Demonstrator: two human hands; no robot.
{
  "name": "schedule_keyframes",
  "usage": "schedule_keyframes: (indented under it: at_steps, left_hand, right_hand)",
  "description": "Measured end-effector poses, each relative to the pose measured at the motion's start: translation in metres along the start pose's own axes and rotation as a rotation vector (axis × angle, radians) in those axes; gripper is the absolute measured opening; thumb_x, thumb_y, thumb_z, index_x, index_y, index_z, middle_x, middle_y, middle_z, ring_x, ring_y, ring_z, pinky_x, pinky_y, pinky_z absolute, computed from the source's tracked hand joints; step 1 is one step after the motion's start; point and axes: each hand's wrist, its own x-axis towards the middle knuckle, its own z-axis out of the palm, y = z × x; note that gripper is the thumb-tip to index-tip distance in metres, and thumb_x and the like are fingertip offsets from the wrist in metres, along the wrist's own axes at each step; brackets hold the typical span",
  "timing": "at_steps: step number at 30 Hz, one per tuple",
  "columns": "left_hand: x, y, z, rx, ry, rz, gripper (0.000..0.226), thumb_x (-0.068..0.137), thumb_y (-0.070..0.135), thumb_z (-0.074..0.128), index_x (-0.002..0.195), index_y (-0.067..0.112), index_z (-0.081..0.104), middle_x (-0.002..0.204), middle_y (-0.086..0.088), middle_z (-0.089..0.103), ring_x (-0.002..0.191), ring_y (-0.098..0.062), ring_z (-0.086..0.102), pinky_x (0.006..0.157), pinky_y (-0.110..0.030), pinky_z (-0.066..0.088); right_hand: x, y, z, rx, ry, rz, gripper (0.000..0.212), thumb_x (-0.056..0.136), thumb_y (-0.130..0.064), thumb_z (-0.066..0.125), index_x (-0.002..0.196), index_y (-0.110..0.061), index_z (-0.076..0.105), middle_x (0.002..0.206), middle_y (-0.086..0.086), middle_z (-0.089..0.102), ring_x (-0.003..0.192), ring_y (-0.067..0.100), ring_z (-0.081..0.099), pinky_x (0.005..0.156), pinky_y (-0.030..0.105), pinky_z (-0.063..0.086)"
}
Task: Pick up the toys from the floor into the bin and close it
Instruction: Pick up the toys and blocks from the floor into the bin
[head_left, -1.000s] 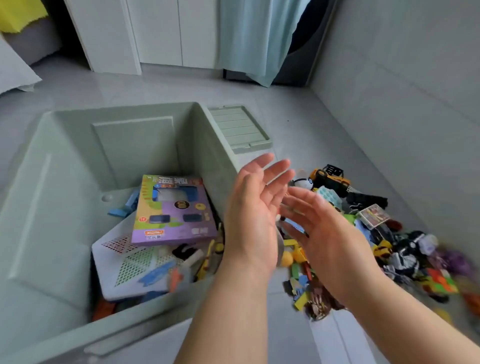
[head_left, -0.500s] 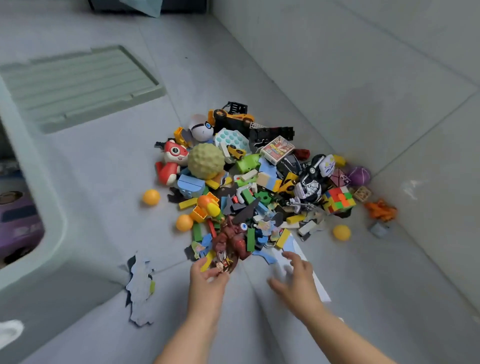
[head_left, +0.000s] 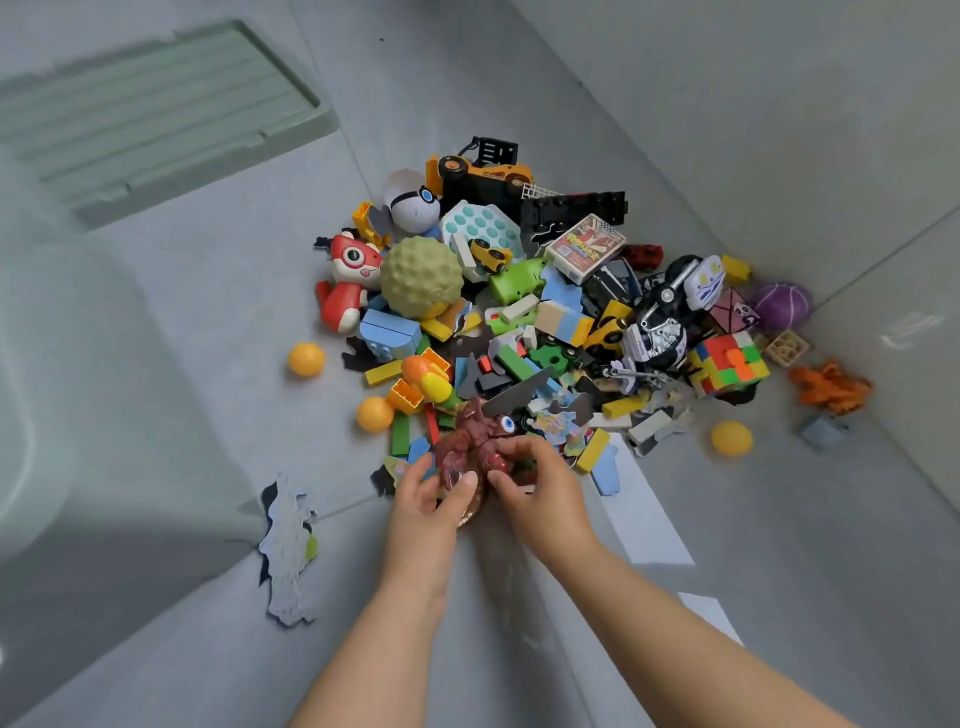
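Observation:
A heap of toys lies on the grey floor against the wall. At its near edge sits a dark red monster figure. My left hand grips the figure from the left, thumb curled over it. My right hand grips it from the right, fingers curled round its side. Further back in the heap are a bumpy green ball, a red fox figure, a colour cube and a yellow digger. The pale green bin shows only as a blurred wall at the left edge. Its lid lies flat on the floor at top left.
Three orange balls lie loose around the heap. A flat puzzle piece lies alone on the floor to my left. An orange figure and a purple ball sit by the wall on the right.
My view swung from the bin down to the toy heap. Both hands, open over the bin a second ago, reached to the heap's near edge and closed round the dark red figure.

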Motion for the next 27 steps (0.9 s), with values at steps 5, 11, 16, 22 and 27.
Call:
schedule_keyframes:
  at_steps: [5,11,16,22,27]
  left_hand:
    - [0.005,0.008,-0.003,-0.028,-0.025,0.015,0.023,0.079,0.017,0.070,0.101,0.017,0.066,0.099,-0.010,0.072,0.094,-0.026,0.067,0.085,-0.037,0.052]
    - [0.003,0.013,-0.025,-0.150,-0.007,-0.050,0.009,0.083,0.007,0.062,0.091,0.011,0.060,0.071,-0.005,0.070,0.055,-0.007,0.065,0.052,-0.020,0.053]
    - [0.003,0.019,-0.051,-0.224,0.120,-0.092,0.006,0.083,0.012,0.065,0.086,0.015,0.060,0.074,-0.003,0.069,0.054,-0.004,0.064,0.050,-0.015,0.050]
    - [-0.003,0.024,-0.068,-0.239,0.126,-0.131,0.006,0.084,0.012,0.064,0.085,0.016,0.060,0.064,0.003,0.069,0.048,-0.001,0.060,0.048,-0.014,0.047]
    - [-0.006,0.023,-0.069,-0.274,0.110,-0.198,0.005,0.085,0.010,0.063,0.084,0.015,0.061,0.061,0.003,0.070,0.048,-0.003,0.059,0.046,-0.013,0.045]
  right_hand:
    - [-0.032,-0.020,-0.008,0.413,-0.098,0.037,0.030,0.080,0.004,0.066,0.096,-0.018,0.052,0.096,-0.005,0.056,0.068,0.006,0.056,0.066,0.027,0.057]
    - [-0.029,-0.008,-0.031,0.074,-0.001,0.014,0.013,0.086,-0.017,0.063,0.097,-0.023,0.058,0.094,-0.010,0.061,0.079,0.010,0.061,0.074,0.028,0.050]
    - [-0.002,0.013,-0.015,-0.674,-0.173,-0.119,0.055,0.087,-0.032,0.059,0.137,-0.031,0.035,0.140,0.002,0.026,0.118,0.023,0.042,0.090,0.034,0.046]
    - [0.006,0.023,0.002,-0.720,-0.124,-0.157,0.029,0.091,-0.024,0.055,0.119,-0.020,0.051,0.123,0.002,0.044,0.106,0.026,0.045,0.081,0.033,0.044]
    - [-0.004,0.022,-0.015,-0.113,0.044,-0.083,0.026,0.081,-0.003,0.066,0.081,-0.026,0.055,0.089,-0.007,0.053,0.079,0.007,0.051,0.068,0.016,0.038]
